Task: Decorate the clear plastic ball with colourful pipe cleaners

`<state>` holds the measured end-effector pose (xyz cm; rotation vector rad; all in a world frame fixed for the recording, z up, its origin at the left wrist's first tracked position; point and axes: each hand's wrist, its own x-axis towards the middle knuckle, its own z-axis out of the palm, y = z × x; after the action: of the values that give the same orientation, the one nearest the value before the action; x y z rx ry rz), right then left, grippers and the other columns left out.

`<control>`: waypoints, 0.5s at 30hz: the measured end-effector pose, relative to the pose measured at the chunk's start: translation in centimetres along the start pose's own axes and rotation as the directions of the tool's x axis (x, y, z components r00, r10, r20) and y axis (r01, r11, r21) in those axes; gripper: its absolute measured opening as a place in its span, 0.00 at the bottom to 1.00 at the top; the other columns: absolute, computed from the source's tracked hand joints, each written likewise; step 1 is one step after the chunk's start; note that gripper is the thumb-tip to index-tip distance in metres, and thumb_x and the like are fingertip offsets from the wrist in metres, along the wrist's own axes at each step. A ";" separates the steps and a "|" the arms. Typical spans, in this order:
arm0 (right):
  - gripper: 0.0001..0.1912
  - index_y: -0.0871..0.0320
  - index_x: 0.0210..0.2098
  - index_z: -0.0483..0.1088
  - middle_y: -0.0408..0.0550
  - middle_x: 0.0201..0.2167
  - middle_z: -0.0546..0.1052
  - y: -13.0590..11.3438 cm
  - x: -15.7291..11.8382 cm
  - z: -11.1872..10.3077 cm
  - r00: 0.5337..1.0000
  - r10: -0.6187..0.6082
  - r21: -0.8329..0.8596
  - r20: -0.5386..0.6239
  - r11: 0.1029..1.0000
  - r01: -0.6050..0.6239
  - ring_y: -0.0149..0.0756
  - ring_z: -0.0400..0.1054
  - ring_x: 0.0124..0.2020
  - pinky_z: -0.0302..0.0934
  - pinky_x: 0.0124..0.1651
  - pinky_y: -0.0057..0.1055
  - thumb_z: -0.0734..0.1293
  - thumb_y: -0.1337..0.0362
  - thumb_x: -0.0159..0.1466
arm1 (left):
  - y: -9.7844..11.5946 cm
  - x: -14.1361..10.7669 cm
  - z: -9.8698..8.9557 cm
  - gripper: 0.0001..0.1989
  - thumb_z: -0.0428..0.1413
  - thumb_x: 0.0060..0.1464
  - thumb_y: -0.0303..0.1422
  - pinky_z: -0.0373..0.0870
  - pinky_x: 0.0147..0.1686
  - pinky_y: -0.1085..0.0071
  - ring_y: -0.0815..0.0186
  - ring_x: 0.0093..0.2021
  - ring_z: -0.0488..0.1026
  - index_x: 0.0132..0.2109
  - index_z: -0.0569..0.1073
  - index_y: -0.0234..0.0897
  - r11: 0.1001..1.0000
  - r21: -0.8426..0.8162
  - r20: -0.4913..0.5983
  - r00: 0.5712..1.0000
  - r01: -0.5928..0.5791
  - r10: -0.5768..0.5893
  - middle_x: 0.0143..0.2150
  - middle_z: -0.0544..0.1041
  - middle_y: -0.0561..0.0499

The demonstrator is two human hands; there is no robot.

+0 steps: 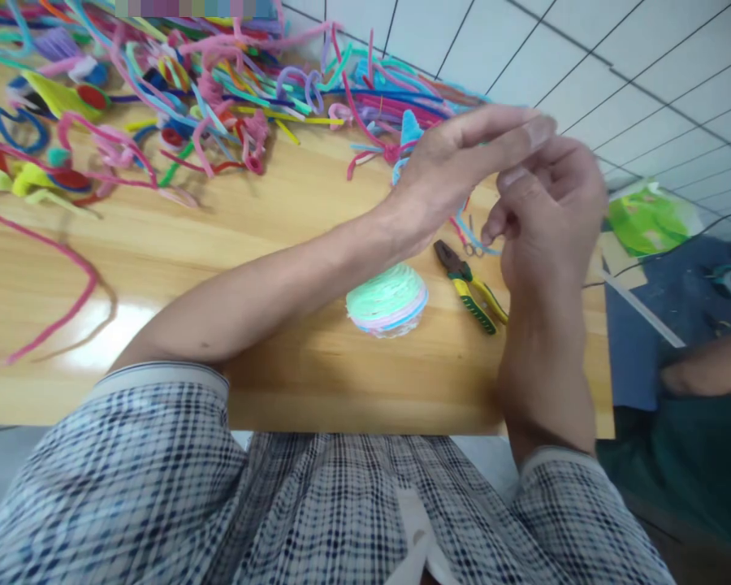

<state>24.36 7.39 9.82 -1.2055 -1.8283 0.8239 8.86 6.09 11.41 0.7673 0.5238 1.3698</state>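
My left hand (447, 162) stretches across to the right above the table, its thumb and fingers drawn together at the tips. Those tips meet my right hand (551, 199), whose fingers are curled in. Whatever either hand pinches is hidden or too thin to make out. Below my left wrist lies a rounded bundle of pipe cleaners (387, 299), mint green with pink and blue bands. Pliers (472, 288) with yellow and green handles rest beside my right wrist. Small scissors (473, 248) and a light blue pipe cleaner (463, 226) show between the hands.
Many coloured pipe cleaners (231, 73) and fuzzy shapes heap along the back of the wooden table (292, 357). One long pink pipe cleaner (88, 268) curves at the left. White tiles (451, 41) rise behind. Past the right edge are a green packet (651, 219) and another person's arm (712, 366).
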 end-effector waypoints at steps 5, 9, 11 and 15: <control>0.24 0.42 0.47 0.67 0.42 0.44 0.81 -0.3 0.2 0.9 0.995 0.093 0.111 -0.036 0.990 -0.089 0.36 0.60 0.26 0.65 0.28 0.41 0.71 0.32 0.69 | -0.8 0.5 -0.6 0.10 0.64 0.72 0.23 0.75 0.33 0.76 0.70 0.40 0.79 0.39 0.82 0.40 1.000 0.022 -0.030 0.999 -0.018 0.019 0.39 0.82 0.54; 0.29 0.47 0.40 0.68 0.36 0.29 0.73 -0.2 0.3 1.8 0.999 0.023 0.288 -0.031 0.958 -0.013 0.30 0.57 0.20 0.57 0.22 0.33 0.75 0.31 0.65 | -1.4 0.6 -0.7 0.05 0.67 0.70 0.32 0.72 0.30 0.69 0.68 0.30 0.76 0.41 0.82 0.39 0.997 0.038 -0.050 0.997 0.068 -0.066 0.33 0.79 0.54; 0.27 0.49 0.37 0.69 0.35 0.26 0.72 -0.2 0.3 1.8 0.999 0.034 0.348 -0.018 0.937 -0.025 0.27 0.57 0.18 0.53 0.21 0.30 0.77 0.35 0.64 | -1.3 0.6 -0.7 0.08 0.70 0.68 0.37 0.71 0.29 0.68 0.68 0.27 0.74 0.42 0.82 0.40 0.991 0.051 -0.031 0.992 0.120 -0.119 0.31 0.78 0.55; 0.20 0.50 0.35 0.72 0.36 0.26 0.76 -0.1 0.0 1.1 0.997 0.051 0.315 -0.065 0.949 -0.028 0.27 0.58 0.19 0.52 0.21 0.28 0.77 0.43 0.66 | -0.6 1.0 -1.0 0.13 0.69 0.67 0.43 0.74 0.36 0.71 0.66 0.36 0.80 0.41 0.81 0.39 0.991 0.071 -0.029 0.993 0.112 -0.110 0.37 0.82 0.51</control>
<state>23.37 7.30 9.38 -1.0541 -1.5481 1.0359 8.72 7.26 10.40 0.7696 0.6299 1.2641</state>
